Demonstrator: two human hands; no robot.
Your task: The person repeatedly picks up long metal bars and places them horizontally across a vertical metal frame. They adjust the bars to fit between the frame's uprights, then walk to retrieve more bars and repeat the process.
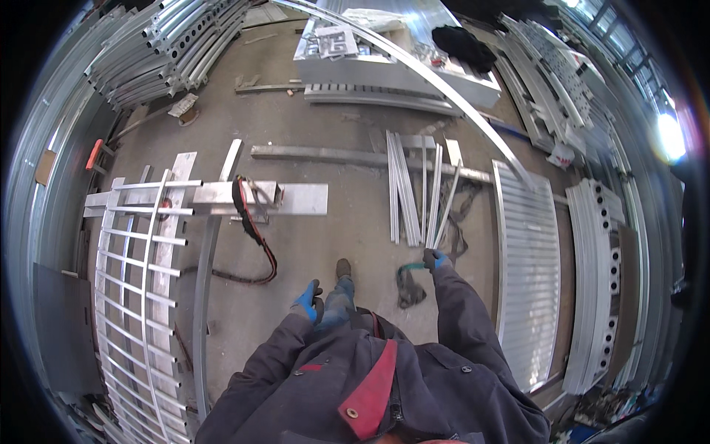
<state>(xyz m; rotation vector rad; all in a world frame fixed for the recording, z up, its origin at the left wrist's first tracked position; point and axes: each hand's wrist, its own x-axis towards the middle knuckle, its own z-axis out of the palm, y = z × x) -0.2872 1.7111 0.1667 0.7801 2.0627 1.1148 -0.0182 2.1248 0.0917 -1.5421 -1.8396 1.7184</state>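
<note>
Several narrow, probably metal strips (434, 196) near right hand (436, 258)

A metalworking workshop
Stacked metal tubes (174, 44) lie beyond a ladder-like metal frame (145, 296); a cable (249, 224) curls to its right, and farther right across the grey floor (355, 211) is a ribbed panel (529, 274).

A dull grey floor (303, 244) spreads wide, while bright light (670, 136) glares near windows (610, 29) at right.

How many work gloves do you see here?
2: one on the left hand, beside the leg; the other on the right hand, near the ends of the metal strips. More may be hidden.
</note>
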